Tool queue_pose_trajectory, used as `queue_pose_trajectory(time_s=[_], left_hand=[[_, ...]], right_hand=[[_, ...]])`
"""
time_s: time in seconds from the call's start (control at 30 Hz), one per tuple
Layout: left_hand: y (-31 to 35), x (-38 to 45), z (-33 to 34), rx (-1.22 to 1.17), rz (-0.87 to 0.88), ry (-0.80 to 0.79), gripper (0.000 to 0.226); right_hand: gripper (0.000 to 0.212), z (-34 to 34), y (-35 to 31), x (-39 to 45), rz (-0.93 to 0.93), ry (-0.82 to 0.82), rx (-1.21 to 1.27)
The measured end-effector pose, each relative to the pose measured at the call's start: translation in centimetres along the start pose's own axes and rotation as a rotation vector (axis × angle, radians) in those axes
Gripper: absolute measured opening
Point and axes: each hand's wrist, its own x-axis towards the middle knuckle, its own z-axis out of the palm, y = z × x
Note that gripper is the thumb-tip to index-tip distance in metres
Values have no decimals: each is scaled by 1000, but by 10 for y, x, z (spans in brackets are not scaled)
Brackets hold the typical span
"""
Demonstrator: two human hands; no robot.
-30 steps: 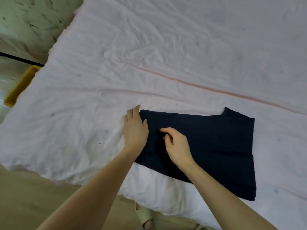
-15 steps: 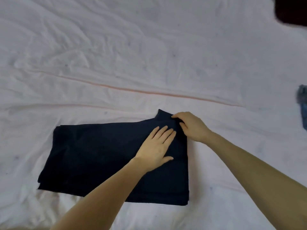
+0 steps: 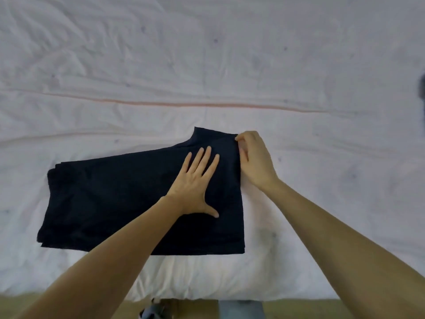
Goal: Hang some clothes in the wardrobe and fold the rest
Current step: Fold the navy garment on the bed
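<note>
1. Nearest, at 6 o'clock past the bed's edge, lie a strip of floor and something grey and blurred; possibly the person's own clothing, but the view is too soft to tell.

2. The dark navy garment lies flat on the white bedsheet, a little below and left of centre, already folded into a thick rectangle with stacked edges showing at its 7 o'clock corner.

3. The left hand rests flat on the garment's right half, fingers straight and spread toward 1 o'clock, grasping nothing, only pressing the cloth down.

4. The right hand is at the garment's 1 o'clock corner, thumb and fingertips pinching the cloth edge there.

5. A second ago both hands worked at the garment's left end. Half a second ago they had crossed to the right end, and since then the left has slid a little further onto the cloth while the right keeps its hold on the corner. I judge that the left end is squared and this corner is being tidied before another fold.

6. Farther off, a pink seam crosses the sheet from 9 to 3 o'clock.

7. At the far 3 o'clock edge sits a dark blurred item, perhaps another garment awaiting its turn.
</note>
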Motion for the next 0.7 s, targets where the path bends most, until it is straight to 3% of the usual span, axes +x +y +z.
queue_pose_trajectory(time_s=[0.1, 0.2, 0.3, 0.37, 0.57, 0.7], left_hand=[[11, -7, -3, -31, 130, 92, 101], [28, -11, -1, -28, 233, 132, 68], [32, -9, 4, -4, 198, 67, 63], [29, -10, 7, -23, 193, 16, 62], [19, -4, 16, -70, 249, -63, 61], [16, -2, 15, -177, 240, -130, 56]], right_hand=[[24, 3, 11, -82, 124, 113, 92], [28, 17, 19, -161, 191, -2, 138], [46, 33, 14, -205, 261, -116, 318], [58, 48, 5, -221, 289, -90, 400], [46, 74, -31, -206, 374, 389, 451], [49, 72, -65, -198, 317, 424, 546]])
